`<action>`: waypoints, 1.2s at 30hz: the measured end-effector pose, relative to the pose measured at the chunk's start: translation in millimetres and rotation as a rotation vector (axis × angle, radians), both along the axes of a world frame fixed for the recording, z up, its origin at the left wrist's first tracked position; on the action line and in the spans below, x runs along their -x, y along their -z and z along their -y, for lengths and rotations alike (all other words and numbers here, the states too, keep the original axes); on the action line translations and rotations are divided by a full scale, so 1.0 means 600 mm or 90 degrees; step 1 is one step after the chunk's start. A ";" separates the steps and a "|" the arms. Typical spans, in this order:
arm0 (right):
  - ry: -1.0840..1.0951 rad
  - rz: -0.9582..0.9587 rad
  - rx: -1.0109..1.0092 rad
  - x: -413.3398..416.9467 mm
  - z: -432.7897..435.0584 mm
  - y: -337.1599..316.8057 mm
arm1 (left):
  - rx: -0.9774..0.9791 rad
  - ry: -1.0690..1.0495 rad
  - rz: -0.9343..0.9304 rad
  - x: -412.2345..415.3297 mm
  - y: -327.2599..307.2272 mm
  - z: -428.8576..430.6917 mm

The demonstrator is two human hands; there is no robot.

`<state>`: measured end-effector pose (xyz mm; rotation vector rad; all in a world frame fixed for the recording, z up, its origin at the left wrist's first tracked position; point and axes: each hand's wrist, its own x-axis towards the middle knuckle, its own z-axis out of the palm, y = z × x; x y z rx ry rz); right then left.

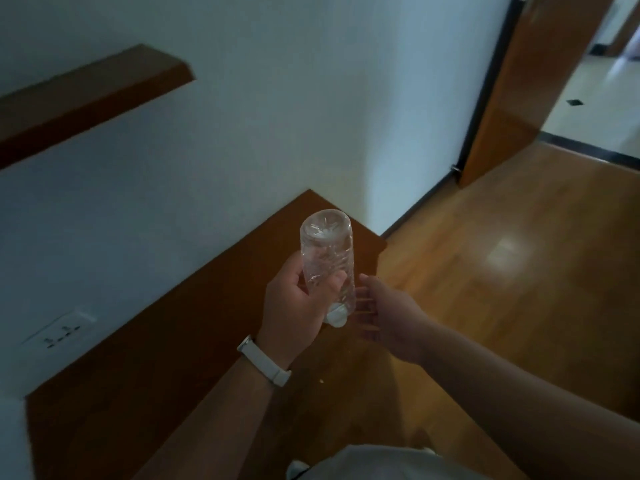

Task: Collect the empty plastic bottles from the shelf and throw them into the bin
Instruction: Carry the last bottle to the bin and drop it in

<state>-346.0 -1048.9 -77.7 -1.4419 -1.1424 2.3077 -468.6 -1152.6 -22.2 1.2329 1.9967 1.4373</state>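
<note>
The left hand [294, 299] grips a clear plastic bottle [327, 261] around its lower half, base tipped up and away, white cap [335, 317] pointing down toward the palm. The right hand [384, 313] is spread open just beside the cap end, fingers loose and grasping nothing, seemingly ready to take it. The bottle hangs in the air above the brown tabletop [166, 341] near its corner, well below the wall shelf [93, 88]. No bin is in view (so the walk to it looks yet to come). The thin, slick bottle could slip during a handover if the left hand lets go before the right one closes, then bounce off the tabletop onto the wooden floor [502, 271]
</note>
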 end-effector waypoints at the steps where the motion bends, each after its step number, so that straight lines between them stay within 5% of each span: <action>1: 0.010 -0.008 -0.002 -0.027 -0.018 -0.001 | 0.003 0.014 0.001 -0.022 -0.001 -0.023; 16: 0.215 -0.049 -0.030 -0.286 -0.197 -0.015 | 0.024 0.238 -0.018 -0.244 -0.018 -0.291; 36: 0.477 0.058 -0.086 -0.229 -0.569 -0.026 | -0.011 0.467 0.082 -0.172 0.015 -0.772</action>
